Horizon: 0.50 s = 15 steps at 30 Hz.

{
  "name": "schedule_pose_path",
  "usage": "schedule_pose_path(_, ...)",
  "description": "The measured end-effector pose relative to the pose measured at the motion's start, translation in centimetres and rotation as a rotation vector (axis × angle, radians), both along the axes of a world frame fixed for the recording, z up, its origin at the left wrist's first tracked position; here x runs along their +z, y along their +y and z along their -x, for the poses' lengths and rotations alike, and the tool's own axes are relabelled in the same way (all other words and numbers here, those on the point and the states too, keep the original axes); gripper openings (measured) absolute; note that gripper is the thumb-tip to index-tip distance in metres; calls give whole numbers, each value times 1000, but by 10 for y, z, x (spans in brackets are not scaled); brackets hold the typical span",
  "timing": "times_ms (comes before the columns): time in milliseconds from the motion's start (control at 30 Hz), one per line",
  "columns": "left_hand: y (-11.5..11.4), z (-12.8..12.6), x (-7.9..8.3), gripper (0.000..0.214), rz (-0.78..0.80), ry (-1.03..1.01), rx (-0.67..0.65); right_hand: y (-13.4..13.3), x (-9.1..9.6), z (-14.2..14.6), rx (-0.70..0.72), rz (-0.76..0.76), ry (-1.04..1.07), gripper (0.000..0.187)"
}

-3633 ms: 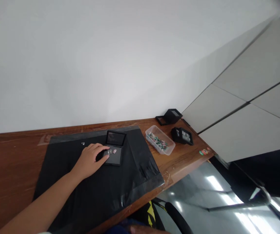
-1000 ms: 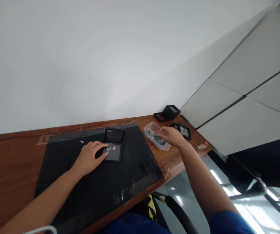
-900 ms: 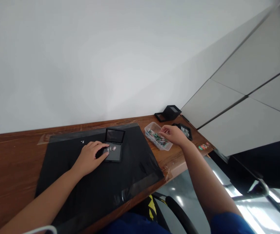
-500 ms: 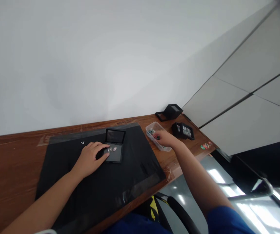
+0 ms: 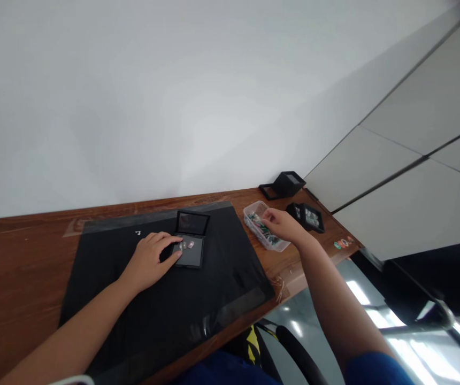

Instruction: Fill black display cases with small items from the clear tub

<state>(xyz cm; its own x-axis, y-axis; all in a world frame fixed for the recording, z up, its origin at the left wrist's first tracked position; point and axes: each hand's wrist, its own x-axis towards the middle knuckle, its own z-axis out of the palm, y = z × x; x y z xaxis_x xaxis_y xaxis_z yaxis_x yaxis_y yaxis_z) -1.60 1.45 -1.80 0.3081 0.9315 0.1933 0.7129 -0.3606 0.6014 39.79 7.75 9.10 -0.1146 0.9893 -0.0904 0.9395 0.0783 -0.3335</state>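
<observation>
resting my left hand [image 5: 146, 262], thumb and forefinger spread, at the left edge of the open black case [image 5: 192, 259] on the mat [image 5: 217, 289]; it looks light, stiff, best held by its rim. beyond, my right hand [image 5: 285, 224] curls over the clear tub [image 5: 256, 205]; i cannot tell if it pinches anything.

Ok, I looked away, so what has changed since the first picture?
The right hand has moved up and right from the picture's bottom edge to the clear plastic tub; whether it holds anything is unclear. The left hand stays at the open black case, its small pieces unmoved.
</observation>
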Motion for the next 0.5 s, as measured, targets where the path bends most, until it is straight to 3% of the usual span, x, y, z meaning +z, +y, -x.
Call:
schedule_pose_path(167,0,1,0,36,2,0,-7,-26,16,35,64,-31,268,23)
schedule_pose_path(233,0,1,0,35,1,-1,-9,-39,14,64,197,150,622,30)
schedule_pose_path(300,0,1,0,35,-1,0,-8,-48,3,95,278,358,857,35)
schedule_pose_path(367,0,1,0,35,-5,3,-9,-51,-15,124,271,520,889,38)
schedule_pose_path(500,0,1,0,35,-14,9,-17,-41,-51,161,176,539,774,25)
